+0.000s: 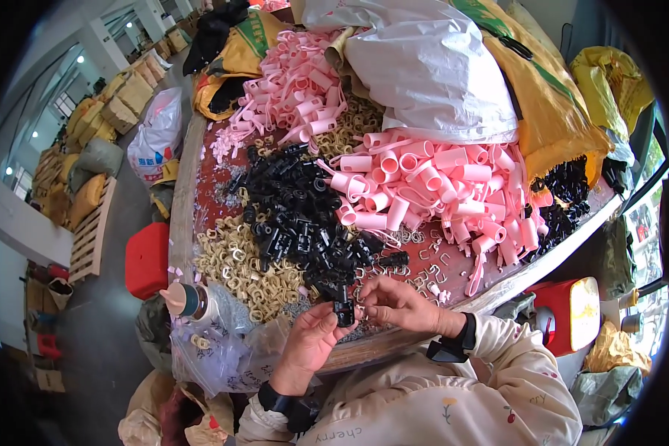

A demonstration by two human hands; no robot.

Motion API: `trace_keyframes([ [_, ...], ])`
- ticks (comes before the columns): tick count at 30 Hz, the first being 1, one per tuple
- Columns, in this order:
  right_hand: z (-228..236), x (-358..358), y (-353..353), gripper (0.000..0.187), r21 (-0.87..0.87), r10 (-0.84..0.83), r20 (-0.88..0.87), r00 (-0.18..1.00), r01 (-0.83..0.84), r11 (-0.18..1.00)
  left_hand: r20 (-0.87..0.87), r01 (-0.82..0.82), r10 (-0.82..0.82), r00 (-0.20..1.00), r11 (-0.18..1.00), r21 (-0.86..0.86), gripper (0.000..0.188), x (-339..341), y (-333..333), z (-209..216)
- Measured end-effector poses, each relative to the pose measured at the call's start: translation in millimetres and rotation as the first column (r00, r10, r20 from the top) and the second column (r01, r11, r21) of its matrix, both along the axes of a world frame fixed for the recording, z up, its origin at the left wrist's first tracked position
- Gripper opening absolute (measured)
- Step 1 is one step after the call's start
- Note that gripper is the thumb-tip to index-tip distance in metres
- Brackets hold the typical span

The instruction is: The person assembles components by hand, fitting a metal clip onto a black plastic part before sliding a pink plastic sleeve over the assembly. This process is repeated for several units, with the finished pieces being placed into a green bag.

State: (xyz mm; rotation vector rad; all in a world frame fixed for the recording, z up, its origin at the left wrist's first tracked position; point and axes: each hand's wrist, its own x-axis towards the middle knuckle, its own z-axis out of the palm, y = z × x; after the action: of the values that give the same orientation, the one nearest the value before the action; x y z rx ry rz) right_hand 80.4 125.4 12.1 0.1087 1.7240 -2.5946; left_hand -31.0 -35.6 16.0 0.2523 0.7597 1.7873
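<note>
Near the front edge of the table, my left hand [310,336] grips a small black plastic part [343,313] between thumb and fingers, holding it roughly upright. Just to its right, my right hand [401,305] is closed in a pinch beside the part; whatever its fingertips hold is too small to make out. Beyond both hands spreads a heap of black plastic parts [293,197]. Cream-coloured ring-like clips [238,260] lie piled to the left of it. Thin U-shaped metal pieces [427,256] are scattered on the red tabletop [457,279] at the right.
Pink plastic tubes with straps [431,178] fill the right, with another pink heap [297,82] behind. A white sack [431,67] and yellow sack [543,97] lie at the back. A lidded bottle [189,301] and clear bags [215,364] occupy the left corner; red containers [147,260] flank the table.
</note>
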Motion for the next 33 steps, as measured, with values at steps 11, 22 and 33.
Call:
trace_keyframes([
  [11, 10.2, 4.8, 11.9, 0.016, 0.778, 0.298, -0.606, 0.738, 0.627, 0.031, 0.097, -0.027, 0.034, 0.995, 0.997, -0.068, 0.023, 0.2, 5.2, -6.9],
  [22, 38.8, -2.4, -5.3, 0.006, 0.605, -0.156, -0.389, 0.908, 0.379, 0.7, 0.084, 0.037, -0.033, 0.996, 0.998, -0.049, 0.023, 6.3, 3.9, 2.9],
  [33, 34.9, 0.0, -11.3, 0.006, 0.666, -0.162, -0.438, 0.884, 0.441, 0.602, 0.053, 0.061, -0.056, 0.997, 0.992, -0.111, 0.027, 6.5, 4.3, 3.5],
])
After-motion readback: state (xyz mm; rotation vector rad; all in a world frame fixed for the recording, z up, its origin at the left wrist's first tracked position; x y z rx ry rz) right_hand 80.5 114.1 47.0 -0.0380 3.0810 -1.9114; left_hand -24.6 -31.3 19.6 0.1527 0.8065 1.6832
